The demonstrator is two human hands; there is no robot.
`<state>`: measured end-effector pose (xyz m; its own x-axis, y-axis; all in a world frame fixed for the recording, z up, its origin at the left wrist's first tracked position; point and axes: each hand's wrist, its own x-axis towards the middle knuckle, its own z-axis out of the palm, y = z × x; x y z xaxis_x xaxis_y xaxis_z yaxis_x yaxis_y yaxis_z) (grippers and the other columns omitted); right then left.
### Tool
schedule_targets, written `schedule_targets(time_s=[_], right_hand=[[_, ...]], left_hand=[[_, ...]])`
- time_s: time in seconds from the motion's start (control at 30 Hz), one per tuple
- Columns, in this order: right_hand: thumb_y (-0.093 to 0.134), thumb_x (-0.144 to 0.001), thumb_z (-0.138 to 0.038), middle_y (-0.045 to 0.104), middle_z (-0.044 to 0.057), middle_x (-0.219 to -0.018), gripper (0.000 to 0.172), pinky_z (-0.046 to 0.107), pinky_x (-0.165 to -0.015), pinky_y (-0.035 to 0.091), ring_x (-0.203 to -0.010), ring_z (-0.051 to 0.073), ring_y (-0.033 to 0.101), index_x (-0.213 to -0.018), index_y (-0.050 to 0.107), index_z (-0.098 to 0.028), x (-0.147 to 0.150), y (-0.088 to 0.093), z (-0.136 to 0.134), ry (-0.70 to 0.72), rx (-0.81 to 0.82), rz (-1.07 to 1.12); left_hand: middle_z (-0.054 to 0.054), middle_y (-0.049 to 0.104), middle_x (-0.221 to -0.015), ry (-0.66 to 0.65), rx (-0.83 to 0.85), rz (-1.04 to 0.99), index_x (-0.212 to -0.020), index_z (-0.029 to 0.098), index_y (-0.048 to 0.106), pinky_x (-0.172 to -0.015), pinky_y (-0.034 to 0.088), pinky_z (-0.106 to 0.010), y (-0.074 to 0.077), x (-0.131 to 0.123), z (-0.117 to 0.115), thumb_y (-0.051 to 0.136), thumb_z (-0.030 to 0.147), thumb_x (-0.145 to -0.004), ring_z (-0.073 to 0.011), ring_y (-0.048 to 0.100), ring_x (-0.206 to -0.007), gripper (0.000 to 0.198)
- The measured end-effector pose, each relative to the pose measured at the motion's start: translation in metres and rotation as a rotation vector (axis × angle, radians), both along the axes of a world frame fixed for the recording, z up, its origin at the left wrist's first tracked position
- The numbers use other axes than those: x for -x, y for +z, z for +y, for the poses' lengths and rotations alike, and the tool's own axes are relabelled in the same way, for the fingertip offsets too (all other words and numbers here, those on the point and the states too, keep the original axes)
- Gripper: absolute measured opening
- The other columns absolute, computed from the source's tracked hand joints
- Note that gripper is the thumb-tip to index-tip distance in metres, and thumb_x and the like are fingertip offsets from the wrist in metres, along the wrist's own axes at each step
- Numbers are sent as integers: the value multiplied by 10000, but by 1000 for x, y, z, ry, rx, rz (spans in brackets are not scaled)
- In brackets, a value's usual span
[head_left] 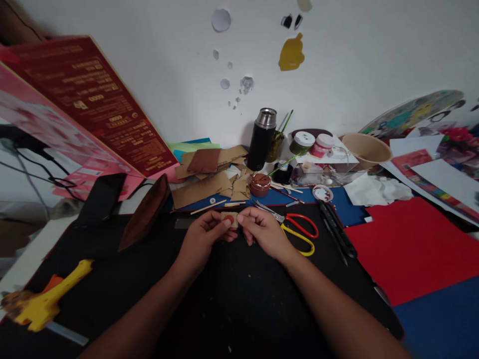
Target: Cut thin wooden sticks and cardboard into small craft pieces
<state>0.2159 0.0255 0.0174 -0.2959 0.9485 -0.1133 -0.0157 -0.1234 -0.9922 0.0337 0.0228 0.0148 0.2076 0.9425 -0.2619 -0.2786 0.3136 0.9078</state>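
Note:
Between my two hands is a small piece of cardboard (234, 216) with a round red piece (229, 218) against its face. My left hand (204, 237) pinches it from the left, the thumb pressed by the red piece. On the other side, my right hand (262, 227) grips the cardboard's right edge with closed fingers. Both hands are held above the black mat (239, 299). Just right of my right hand lie scissors (299, 234) with one red and one yellow handle loop. My fingers partly cover the cardboard piece.
A yellow glue gun (48, 299), brown boat-shaped piece (145, 214) and black phone (101, 199) lie left. Behind are cardboard scraps (202, 189), a brown paint jar (260, 184) and a black thermos (261, 142). Right are a black utility knife (337, 229) and red sheet (415, 249).

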Motion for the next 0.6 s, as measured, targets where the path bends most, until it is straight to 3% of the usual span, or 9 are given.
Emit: schedule_targets(time_s=[0.6], right_hand=[[619, -941, -566, 536, -75, -519, 381, 231, -491, 344, -449, 98, 452, -872, 588, -192, 6, -2, -4, 22, -16, -59]], left_hand=[[-20, 747, -710, -74, -62, 141, -757, 169, 632, -598, 559, -254, 6, -1, 1, 876, 463, -727, -151, 701, -616, 383]])
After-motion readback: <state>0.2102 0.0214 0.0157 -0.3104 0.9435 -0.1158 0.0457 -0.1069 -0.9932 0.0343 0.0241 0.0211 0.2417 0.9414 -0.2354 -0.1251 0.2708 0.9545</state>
